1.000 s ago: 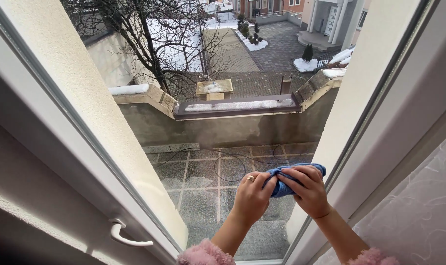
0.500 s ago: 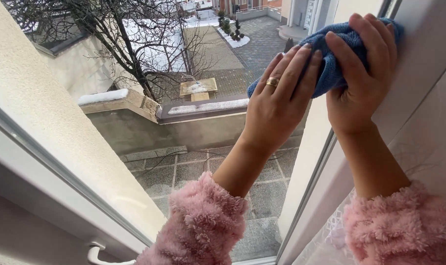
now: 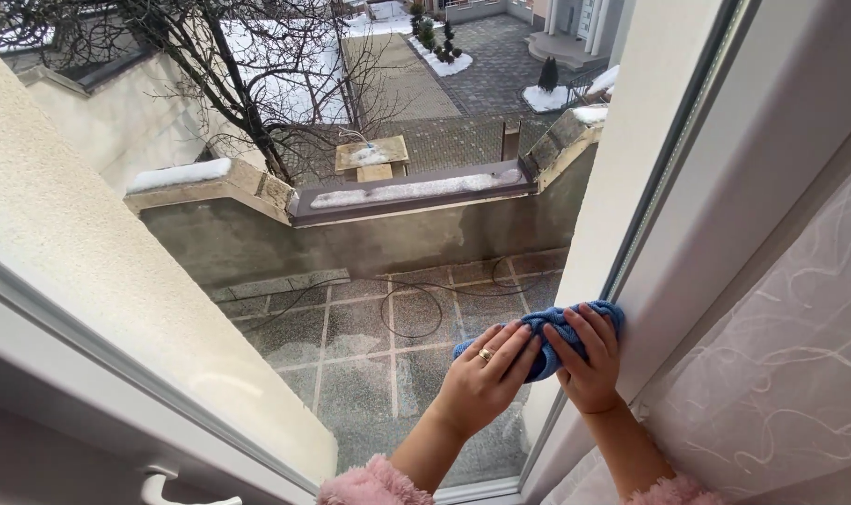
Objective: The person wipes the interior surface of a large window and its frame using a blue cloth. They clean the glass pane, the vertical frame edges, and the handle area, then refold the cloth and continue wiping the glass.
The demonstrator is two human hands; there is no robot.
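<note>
Both the left hand (image 3: 481,379) and the right hand (image 3: 586,360) are pressing a grasped blue cloth (image 3: 542,337) low on the window pane (image 3: 397,281) beside the right frame (image 3: 725,187), and the wiping is looking midway, with no telling which parts are already clean.

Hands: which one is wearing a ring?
The left hand wears the gold ring. The right hand beside it has bare fingers. Both press the blue cloth on the window.

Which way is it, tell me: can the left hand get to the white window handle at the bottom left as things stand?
Probably yes. The left hand rests on the blue cloth low on the pane, and nothing shows between it and the window handle, only bare glass and frame.
</note>
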